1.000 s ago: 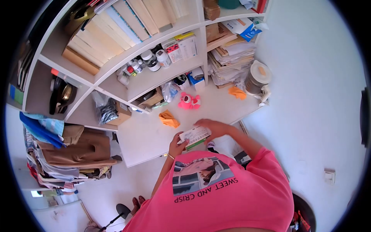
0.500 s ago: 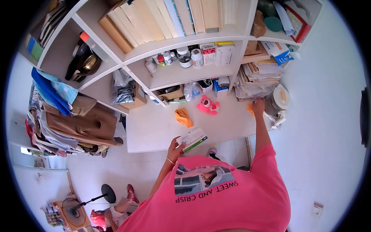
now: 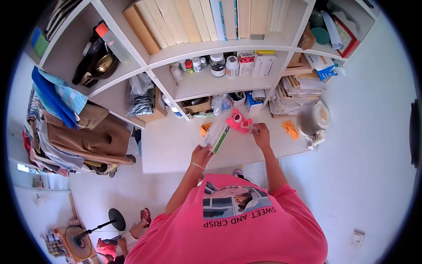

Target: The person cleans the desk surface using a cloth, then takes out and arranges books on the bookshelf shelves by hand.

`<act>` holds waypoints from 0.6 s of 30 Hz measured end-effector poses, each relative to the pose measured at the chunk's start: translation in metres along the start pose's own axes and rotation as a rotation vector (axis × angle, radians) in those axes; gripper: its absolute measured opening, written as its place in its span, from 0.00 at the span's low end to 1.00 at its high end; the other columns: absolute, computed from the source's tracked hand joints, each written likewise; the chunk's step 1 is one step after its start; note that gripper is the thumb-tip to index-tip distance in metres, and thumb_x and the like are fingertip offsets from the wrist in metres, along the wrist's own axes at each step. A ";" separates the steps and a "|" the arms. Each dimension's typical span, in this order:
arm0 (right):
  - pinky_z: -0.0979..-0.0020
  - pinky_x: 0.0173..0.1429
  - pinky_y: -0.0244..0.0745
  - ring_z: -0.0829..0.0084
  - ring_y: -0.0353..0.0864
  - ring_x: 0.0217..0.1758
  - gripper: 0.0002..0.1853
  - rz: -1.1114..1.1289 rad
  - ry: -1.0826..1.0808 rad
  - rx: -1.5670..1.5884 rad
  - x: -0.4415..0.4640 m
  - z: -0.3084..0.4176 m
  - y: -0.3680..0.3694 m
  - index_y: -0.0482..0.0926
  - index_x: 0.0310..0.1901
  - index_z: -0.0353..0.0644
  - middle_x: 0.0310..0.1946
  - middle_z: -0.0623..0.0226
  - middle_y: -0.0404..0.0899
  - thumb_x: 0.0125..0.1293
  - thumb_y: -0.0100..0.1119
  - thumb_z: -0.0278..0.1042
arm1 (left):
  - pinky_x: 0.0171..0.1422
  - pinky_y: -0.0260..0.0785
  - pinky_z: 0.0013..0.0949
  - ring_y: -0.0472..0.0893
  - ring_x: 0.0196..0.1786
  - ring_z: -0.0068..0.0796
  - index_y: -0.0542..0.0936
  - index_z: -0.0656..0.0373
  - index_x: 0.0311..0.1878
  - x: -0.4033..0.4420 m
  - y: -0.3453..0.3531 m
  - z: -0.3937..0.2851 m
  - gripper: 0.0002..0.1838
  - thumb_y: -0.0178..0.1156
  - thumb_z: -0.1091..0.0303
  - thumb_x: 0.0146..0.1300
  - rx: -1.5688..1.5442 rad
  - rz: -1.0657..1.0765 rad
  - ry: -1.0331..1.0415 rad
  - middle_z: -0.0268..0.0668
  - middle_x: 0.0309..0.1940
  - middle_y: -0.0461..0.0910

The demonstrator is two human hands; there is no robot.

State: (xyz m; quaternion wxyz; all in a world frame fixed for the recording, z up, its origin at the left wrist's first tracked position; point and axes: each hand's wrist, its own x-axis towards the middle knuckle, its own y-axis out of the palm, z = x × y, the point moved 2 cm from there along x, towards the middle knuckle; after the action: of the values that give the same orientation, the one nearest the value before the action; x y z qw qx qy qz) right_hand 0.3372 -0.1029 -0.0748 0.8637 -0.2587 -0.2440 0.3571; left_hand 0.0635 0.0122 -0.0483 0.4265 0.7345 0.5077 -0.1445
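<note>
- A white box (image 3: 215, 136) with a green side is slanting over the desk (image 3: 169, 152), the left hand (image 3: 201, 156) gripping its near end.
- The right hand (image 3: 262, 135) is curling beside the pink toy (image 3: 238, 121); whether it is gripping anything, I cannot tell.
- The box is partly hiding an orange cloth (image 3: 205, 128); its print is looking too blurred to read.
- The desk's front edge is running beneath both forearms, white surface stretching leftward.
</note>
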 end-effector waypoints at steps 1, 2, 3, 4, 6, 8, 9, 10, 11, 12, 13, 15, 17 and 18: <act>0.72 0.36 0.74 0.69 0.77 0.31 0.14 -0.023 0.030 0.057 0.001 0.010 -0.004 0.80 0.42 0.39 0.37 0.61 0.76 0.50 0.61 0.21 | 0.54 0.72 0.42 0.76 0.51 0.36 0.64 0.60 0.58 0.014 0.008 0.001 0.25 0.59 0.78 0.57 -0.095 -0.021 -0.013 0.39 0.51 0.73; 0.72 0.38 0.75 0.69 0.78 0.33 0.15 -0.048 0.058 0.113 0.001 0.017 -0.006 0.80 0.42 0.39 0.38 0.61 0.75 0.51 0.60 0.21 | 0.55 0.72 0.45 0.76 0.52 0.37 0.61 0.59 0.60 0.031 0.017 0.000 0.28 0.60 0.77 0.57 -0.097 0.086 -0.028 0.40 0.52 0.72; 0.72 0.38 0.75 0.69 0.78 0.33 0.15 -0.054 0.060 0.104 0.001 0.019 -0.005 0.80 0.42 0.39 0.38 0.61 0.75 0.51 0.60 0.21 | 0.55 0.71 0.48 0.76 0.52 0.37 0.59 0.58 0.62 0.049 0.029 -0.002 0.31 0.60 0.77 0.57 -0.101 0.195 -0.041 0.41 0.52 0.71; 0.73 0.39 0.75 0.69 0.78 0.34 0.15 -0.055 0.048 0.122 0.001 0.020 -0.004 0.80 0.43 0.39 0.40 0.61 0.75 0.51 0.60 0.20 | 0.54 0.72 0.50 0.75 0.52 0.38 0.56 0.57 0.64 0.054 0.051 -0.011 0.34 0.61 0.78 0.56 -0.049 0.130 -0.061 0.42 0.53 0.70; 0.75 0.40 0.76 0.69 0.79 0.35 0.15 -0.064 0.039 0.131 0.002 0.025 -0.004 0.80 0.43 0.39 0.41 0.61 0.75 0.52 0.60 0.20 | 0.52 0.74 0.51 0.75 0.51 0.40 0.53 0.54 0.67 0.089 0.085 -0.018 0.40 0.63 0.78 0.55 -0.104 0.079 -0.061 0.43 0.53 0.70; 0.71 0.37 0.74 0.69 0.77 0.33 0.14 -0.113 0.052 0.265 0.003 0.032 -0.004 0.80 0.43 0.40 0.40 0.61 0.76 0.52 0.60 0.23 | 0.46 0.78 0.44 0.76 0.50 0.41 0.51 0.52 0.68 0.123 0.112 -0.025 0.45 0.67 0.78 0.52 -0.239 0.058 -0.002 0.43 0.52 0.70; 0.71 0.37 0.74 0.69 0.77 0.33 0.14 -0.123 0.061 0.257 0.004 0.036 -0.004 0.80 0.43 0.40 0.40 0.61 0.76 0.52 0.60 0.23 | 0.44 0.78 0.38 0.76 0.46 0.39 0.57 0.54 0.64 0.132 0.123 -0.030 0.39 0.68 0.74 0.52 -0.154 0.019 0.094 0.43 0.48 0.71; 0.72 0.38 0.74 0.70 0.77 0.34 0.14 -0.114 0.057 0.285 0.008 0.042 -0.004 0.80 0.43 0.40 0.40 0.61 0.76 0.52 0.60 0.23 | 0.44 0.78 0.38 0.76 0.46 0.39 0.57 0.54 0.64 0.150 0.127 -0.033 0.39 0.68 0.74 0.52 -0.147 0.026 0.082 0.43 0.48 0.71; 0.73 0.38 0.75 0.71 0.77 0.34 0.14 -0.105 0.051 0.315 0.014 0.048 -0.004 0.80 0.43 0.39 0.40 0.62 0.76 0.52 0.60 0.23 | 0.45 0.78 0.37 0.76 0.45 0.38 0.61 0.56 0.60 0.174 0.123 -0.035 0.34 0.68 0.73 0.53 -0.107 -0.001 -0.020 0.42 0.46 0.71; 0.73 0.38 0.75 0.71 0.77 0.34 0.14 -0.114 0.057 0.310 0.022 0.056 -0.007 0.80 0.43 0.39 0.40 0.62 0.76 0.52 0.60 0.23 | 0.45 0.78 0.36 0.76 0.43 0.37 0.65 0.58 0.56 0.186 0.122 -0.034 0.29 0.68 0.71 0.53 -0.066 -0.029 -0.119 0.41 0.44 0.72; 0.73 0.41 0.76 0.70 0.78 0.38 0.15 -0.080 0.054 0.275 0.031 0.065 -0.009 0.79 0.45 0.39 0.41 0.62 0.75 0.54 0.60 0.22 | 0.49 0.76 0.37 0.75 0.40 0.35 0.69 0.59 0.47 0.181 0.125 -0.035 0.19 0.66 0.69 0.55 0.018 -0.083 -0.065 0.39 0.39 0.72; 0.74 0.43 0.77 0.70 0.79 0.41 0.15 -0.055 0.057 0.244 0.053 0.072 -0.006 0.79 0.46 0.39 0.43 0.62 0.75 0.55 0.59 0.21 | 0.52 0.75 0.38 0.76 0.43 0.37 0.70 0.60 0.48 0.170 0.118 -0.034 0.18 0.65 0.70 0.56 -0.029 0.042 -0.089 0.40 0.41 0.73; 0.69 0.48 0.77 0.61 0.79 0.45 0.17 -0.133 0.006 0.224 0.074 0.070 0.003 0.78 0.48 0.37 0.47 0.60 0.75 0.54 0.61 0.28 | 0.55 0.74 0.39 0.76 0.45 0.39 0.70 0.62 0.48 0.156 0.101 -0.031 0.17 0.63 0.71 0.57 -0.075 0.158 -0.114 0.42 0.42 0.74; 0.69 0.48 0.77 0.61 0.79 0.45 0.17 -0.138 0.013 0.226 0.081 0.066 0.011 0.78 0.48 0.37 0.47 0.60 0.75 0.54 0.61 0.28 | 0.57 0.73 0.39 0.76 0.48 0.41 0.70 0.63 0.48 0.146 0.093 -0.028 0.16 0.62 0.72 0.58 -0.127 0.162 -0.150 0.44 0.44 0.75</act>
State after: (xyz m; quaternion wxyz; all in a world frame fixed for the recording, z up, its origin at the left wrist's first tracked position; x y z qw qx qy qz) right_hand 0.3427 -0.0178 -0.0128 0.9116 -0.1445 -0.2137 0.3202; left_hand 0.2022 0.1131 -0.0812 0.5190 0.7318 0.4217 -0.1316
